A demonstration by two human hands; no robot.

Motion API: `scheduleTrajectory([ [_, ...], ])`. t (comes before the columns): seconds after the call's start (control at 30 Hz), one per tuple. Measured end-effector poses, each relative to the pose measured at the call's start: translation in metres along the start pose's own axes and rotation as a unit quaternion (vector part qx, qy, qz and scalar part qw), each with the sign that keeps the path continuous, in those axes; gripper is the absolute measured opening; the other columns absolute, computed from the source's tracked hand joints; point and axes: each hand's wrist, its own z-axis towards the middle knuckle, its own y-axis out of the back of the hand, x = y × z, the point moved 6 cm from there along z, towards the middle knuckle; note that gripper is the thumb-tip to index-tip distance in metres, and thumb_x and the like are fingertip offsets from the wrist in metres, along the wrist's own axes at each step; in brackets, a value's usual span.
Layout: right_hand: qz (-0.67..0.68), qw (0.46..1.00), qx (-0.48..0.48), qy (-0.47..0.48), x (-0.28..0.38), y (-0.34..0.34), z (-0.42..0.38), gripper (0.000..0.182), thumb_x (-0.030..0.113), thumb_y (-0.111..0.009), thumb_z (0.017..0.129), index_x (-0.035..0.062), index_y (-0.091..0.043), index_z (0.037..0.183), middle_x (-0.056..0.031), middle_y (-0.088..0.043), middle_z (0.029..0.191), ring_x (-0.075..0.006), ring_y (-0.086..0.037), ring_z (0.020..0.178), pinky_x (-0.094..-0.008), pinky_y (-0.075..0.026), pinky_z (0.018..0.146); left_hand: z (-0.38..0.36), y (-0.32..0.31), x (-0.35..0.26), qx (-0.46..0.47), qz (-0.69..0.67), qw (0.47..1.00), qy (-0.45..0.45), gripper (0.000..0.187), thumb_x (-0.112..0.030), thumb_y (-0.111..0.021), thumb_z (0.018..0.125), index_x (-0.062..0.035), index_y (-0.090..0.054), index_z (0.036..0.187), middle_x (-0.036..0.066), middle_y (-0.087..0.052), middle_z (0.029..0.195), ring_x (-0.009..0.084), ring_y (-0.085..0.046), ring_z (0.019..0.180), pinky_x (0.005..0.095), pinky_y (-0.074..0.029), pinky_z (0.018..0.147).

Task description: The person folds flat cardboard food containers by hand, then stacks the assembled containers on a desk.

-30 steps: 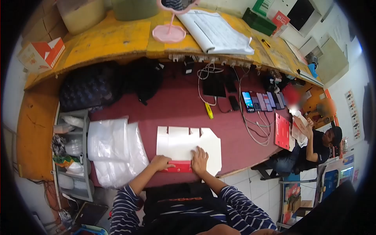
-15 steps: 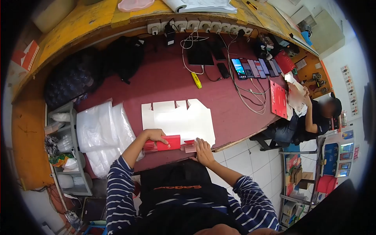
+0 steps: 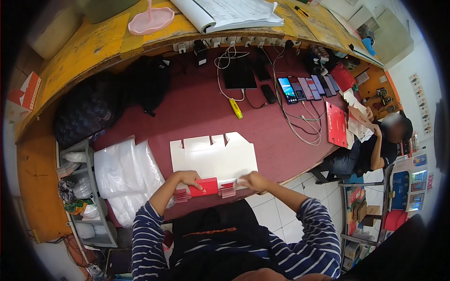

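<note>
A white die-cut card sheet [image 3: 213,158], notched along its far edge, lies flat on the dark red table. At its near edge is a red folded flap [image 3: 206,186] with layered pinkish-red edges on both sides. My left hand [image 3: 189,178] grips the flap's left part, thumb on top. To the right of the flap, my right hand [image 3: 253,181] is closed at the sheet's near right corner. Something small and whitish shows at its fingertips, too unclear to name.
Clear plastic bags [image 3: 117,168] lie left, beside a grey rack [image 3: 101,206]. Phones [image 3: 300,89], cables and a yellow highlighter [image 3: 236,108] are farther back. Another person [image 3: 386,145] sits right, holding brown card near a red sheet [image 3: 335,124].
The view has tilted, showing more of the yellow shelf. My right hand has gone from fingers spread flat to closed, slightly farther right. The other person's hands have shifted.
</note>
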Motion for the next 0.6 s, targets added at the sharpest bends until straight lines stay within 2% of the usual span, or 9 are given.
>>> scheduleTrajectory([
  [0.03, 0.002, 1.000, 0.003, -0.001, -0.005, -0.009, 0.009, 0.027, 0.029, -0.055, 0.080, 0.0045, -0.058, 0.090, -0.0142, -0.061, 0.078, -0.0316, -0.057, 0.068, -0.0375, -0.046, 0.065, 0.000, -0.003, 0.000, -0.005, 0.002, 1.000, -0.011, 0.036, -0.035, -0.066, 0.071, -0.0057, -0.064, 0.092, 0.006, -0.064, 0.075, 0.0110, -0.055, 0.067, 0.0266, -0.044, 0.063],
  [0.1, 0.103, 0.977, -0.180, 0.050, -0.014, -0.005, 0.027, 0.028, 0.031, -0.056, 0.079, 0.0049, -0.058, 0.090, -0.0142, -0.061, 0.078, -0.0319, -0.057, 0.067, -0.0367, -0.045, 0.063, -0.001, -0.005, -0.001, -0.011, 0.002, 1.000, -0.019, 0.036, -0.036, -0.066, 0.070, -0.0065, -0.064, 0.092, 0.006, -0.064, 0.074, 0.0116, -0.055, 0.066, 0.0272, -0.044, 0.064],
  [0.17, 0.034, 0.990, -0.135, -0.005, -0.022, -0.027, 0.024, 0.027, 0.031, -0.055, 0.078, 0.0080, -0.056, 0.092, -0.0157, -0.059, 0.087, -0.0304, -0.057, 0.075, -0.0379, -0.044, 0.063, -0.004, -0.004, -0.004, -0.037, 0.040, 0.998, -0.011, 0.035, -0.037, -0.066, 0.069, -0.0089, -0.064, 0.089, 0.009, -0.064, 0.074, 0.0159, -0.057, 0.065, 0.0289, -0.044, 0.063],
  [0.23, -0.125, 0.965, -0.219, -0.072, 0.001, -0.012, 0.013, 0.027, 0.030, -0.056, 0.076, 0.0098, -0.055, 0.095, -0.0141, -0.053, 0.106, -0.0279, -0.052, 0.092, -0.0398, -0.043, 0.070, -0.004, -0.005, -0.001, -0.059, 0.061, 0.996, -0.023, 0.034, -0.038, -0.066, 0.068, -0.0102, -0.065, 0.088, 0.011, -0.063, 0.074, 0.0187, -0.057, 0.065, 0.0299, -0.043, 0.062],
  [0.27, -0.128, 0.968, -0.139, -0.165, 0.006, -0.010, 0.018, 0.037, 0.030, -0.054, 0.077, 0.0111, -0.050, 0.107, -0.0145, -0.037, 0.124, -0.0296, -0.035, 0.114, -0.0474, -0.033, 0.088, -0.003, -0.007, 0.000, -0.078, 0.080, 0.993, -0.034, 0.034, -0.039, -0.066, 0.068, -0.0115, -0.065, 0.087, 0.012, -0.063, 0.075, 0.0216, -0.058, 0.065, 0.0309, -0.043, 0.062],
  [0.3, -0.128, 0.968, -0.140, -0.165, 0.011, -0.013, 0.024, 0.037, 0.030, -0.054, 0.077, 0.0111, -0.050, 0.107, -0.0145, -0.037, 0.124, -0.0296, -0.035, 0.114, -0.0474, -0.033, 0.088, -0.003, -0.009, -0.002, -0.078, 0.080, 0.993, -0.034, 0.034, -0.039, -0.066, 0.068, -0.0115, -0.065, 0.087, 0.012, -0.063, 0.075, 0.0216, -0.058, 0.065, 0.0309, -0.043, 0.062],
  [0.37, -0.246, 0.910, -0.313, -0.118, 0.033, 0.001, 0.026, 0.046, 0.031, -0.051, 0.078, 0.0119, -0.042, 0.119, -0.0158, -0.028, 0.130, -0.0315, -0.023, 0.122, -0.0550, -0.016, 0.097, -0.009, -0.008, -0.004, -0.111, 0.073, 0.991, -0.022, 0.034, -0.042, -0.065, 0.067, -0.0140, -0.066, 0.086, 0.012, -0.062, 0.076, 0.0252, -0.058, 0.067, 0.0326, -0.043, 0.064],
  [0.4, -0.236, 0.921, -0.282, -0.125, 0.025, -0.004, 0.029, 0.054, 0.030, -0.049, 0.078, 0.0125, -0.033, 0.126, -0.0166, -0.020, 0.134, -0.0329, -0.018, 0.125, -0.0570, -0.009, 0.098, -0.012, -0.007, -0.007, -0.115, 0.076, 0.990, -0.021, 0.034, -0.042, -0.065, 0.067, -0.0140, -0.066, 0.086, 0.012, -0.062, 0.076, 0.0252, -0.058, 0.067, 0.0326, -0.043, 0.064],
  [0.6, -0.138, 0.938, -0.316, -0.047, 0.011, -0.012, 0.029, 0.052, 0.027, -0.052, 0.072, 0.0079, -0.038, 0.119, -0.0179, -0.028, 0.129, -0.0341, -0.023, 0.121, -0.0537, -0.013, 0.099, -0.049, -0.022, -0.041, -0.293, 0.125, 0.944, 0.083, 0.033, -0.042, -0.067, 0.063, -0.0136, -0.065, 0.079, 0.011, -0.061, 0.076, 0.0271, -0.059, 0.076, 0.0384, -0.045, 0.069],
])
